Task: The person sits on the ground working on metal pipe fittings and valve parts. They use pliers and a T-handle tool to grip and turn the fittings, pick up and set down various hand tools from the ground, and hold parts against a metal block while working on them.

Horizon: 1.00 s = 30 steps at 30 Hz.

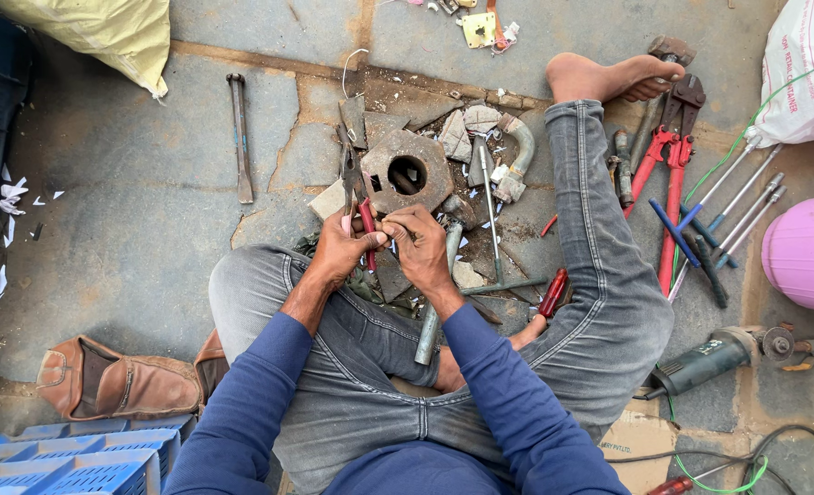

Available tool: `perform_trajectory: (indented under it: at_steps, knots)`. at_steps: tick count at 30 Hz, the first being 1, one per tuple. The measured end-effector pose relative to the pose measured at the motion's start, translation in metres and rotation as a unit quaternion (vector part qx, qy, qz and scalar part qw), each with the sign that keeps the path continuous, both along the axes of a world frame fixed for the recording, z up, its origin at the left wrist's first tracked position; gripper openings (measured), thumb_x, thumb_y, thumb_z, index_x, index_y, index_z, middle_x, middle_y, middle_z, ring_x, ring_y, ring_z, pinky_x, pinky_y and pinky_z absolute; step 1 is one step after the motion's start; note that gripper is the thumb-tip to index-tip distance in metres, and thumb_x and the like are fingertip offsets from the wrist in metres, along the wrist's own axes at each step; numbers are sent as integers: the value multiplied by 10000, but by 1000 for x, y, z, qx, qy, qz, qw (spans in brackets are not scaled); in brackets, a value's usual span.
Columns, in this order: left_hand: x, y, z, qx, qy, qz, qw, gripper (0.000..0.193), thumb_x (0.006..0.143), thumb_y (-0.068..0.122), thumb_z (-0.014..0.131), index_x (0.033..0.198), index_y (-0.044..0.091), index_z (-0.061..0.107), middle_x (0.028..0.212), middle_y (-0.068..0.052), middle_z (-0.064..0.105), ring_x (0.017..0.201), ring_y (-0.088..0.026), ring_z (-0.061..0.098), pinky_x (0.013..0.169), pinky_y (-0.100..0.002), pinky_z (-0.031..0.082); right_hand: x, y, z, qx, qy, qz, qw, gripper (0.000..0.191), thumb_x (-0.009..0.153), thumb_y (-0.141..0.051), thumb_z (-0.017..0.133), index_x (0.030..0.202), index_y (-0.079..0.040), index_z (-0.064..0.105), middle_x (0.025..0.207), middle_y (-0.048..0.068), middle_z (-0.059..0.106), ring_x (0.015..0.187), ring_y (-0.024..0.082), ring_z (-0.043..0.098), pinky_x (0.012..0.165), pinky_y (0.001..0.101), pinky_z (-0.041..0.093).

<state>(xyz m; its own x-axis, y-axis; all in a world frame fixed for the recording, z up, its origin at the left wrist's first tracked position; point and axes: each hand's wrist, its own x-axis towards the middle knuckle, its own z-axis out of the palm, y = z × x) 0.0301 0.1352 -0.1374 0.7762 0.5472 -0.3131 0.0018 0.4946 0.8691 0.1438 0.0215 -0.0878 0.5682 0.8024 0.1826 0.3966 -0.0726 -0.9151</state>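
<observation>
On the cracked concrete floor (150, 202), at 12 o'clock from the lap, sits a rusty octagonal metal block (410, 171) with a round hole. The left hand (341, 247) has its fingers clenched around red-handled pliers (356, 188). The right hand (418, 243) pinches something too small to make out, just beside the pliers' handles.

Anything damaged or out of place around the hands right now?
Yes. The floor slab is cracked and broken open around the heavy metal block, with loose chunks about. The left hand grips red-handled pliers; the right hand pinches something too small to identify.

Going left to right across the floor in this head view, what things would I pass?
Brown leather shoe → long metal bar → left hand gripping red-handled pliers → right hand → curved grey pipe elbow → red bolt cutters → green angle grinder → pink round container.
</observation>
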Motion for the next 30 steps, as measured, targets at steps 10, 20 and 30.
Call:
perform_trajectory:
  at_steps: [10,20,30]
  knots:
    - [1,0,4,-27,19,7,999,436,836,-40,772,1214,-25,555,953,-140,737,825,-205,744,737,-320,627,21,-3,5,6,-153,84,985,185,921,-118,757,1057,1,717,1036,105,686,953,250,706,826,330,587]
    - [2,1,0,22,39,9,999,435,823,-18,818,1183,-19,575,964,-120,740,835,-171,728,752,-306,621,7,-2,-7,-56,233,4,971,225,1013,-197,695,1109,5,722,997,71,750,919,110,687,821,256,571]
    - [1,-1,3,61,23,14,998,428,837,-7,821,1174,-13,558,970,-106,726,878,-155,721,799,-309,626,-5,6,-2,-65,198,-46,977,212,946,-200,759,992,4,724,886,48,748,835,109,711,771,264,611]
